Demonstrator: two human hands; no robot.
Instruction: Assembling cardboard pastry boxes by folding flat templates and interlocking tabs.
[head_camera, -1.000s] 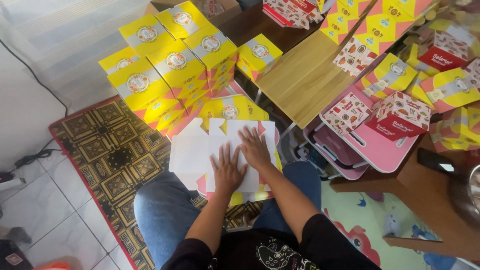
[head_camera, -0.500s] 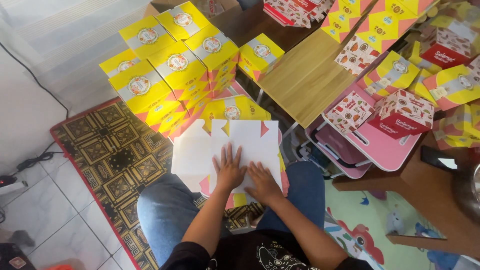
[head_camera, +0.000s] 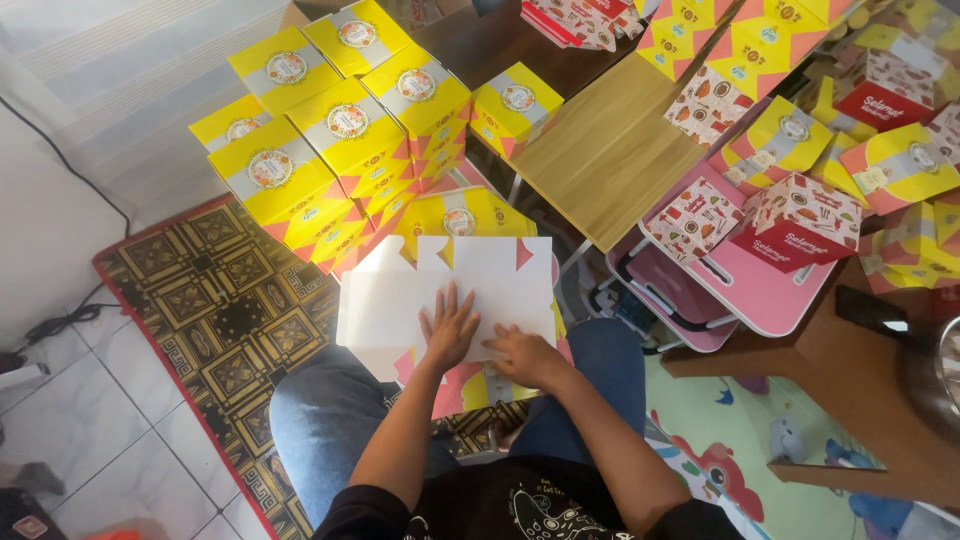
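So far we are working on one flat box blank (head_camera: 470, 290), white side up, lying across our lap and over a few more flat printed blanks (head_camera: 462, 385) beneath it — it is not yet standing up as a box. Our left hand (head_camera: 448, 330) is pressing flat on the blank's lower middle with the fingers spread apart, and our right hand (head_camera: 522, 352) is resting at its near edge with the fingers curled together; we cannot tell whether they are pinching the card's edge or just pushing on it. Judging by what is lying around, a good share of the work is done: a stack of folded yellow boxes (head_camera: 340, 140) is sitting just beyond the blank on the left, and more finished boxes, yellow and red (head_camera: 800, 215), are crowding the right side. What is left, as we are reading it, is raising this blank's flaps and then the flat ones under it. Room is getting tight — the far edge of the blank is nearly touching the yellow stack, the corner of the wooden folding table (head_camera: 610, 160) is jutting in just beside the blank's right edge, and the pink folding table (head_camera: 740, 285) is lying near our right knee. The open side is to the left, over the patterned mat (head_camera: 210, 320), where the blank's side flap is overhanging freely.
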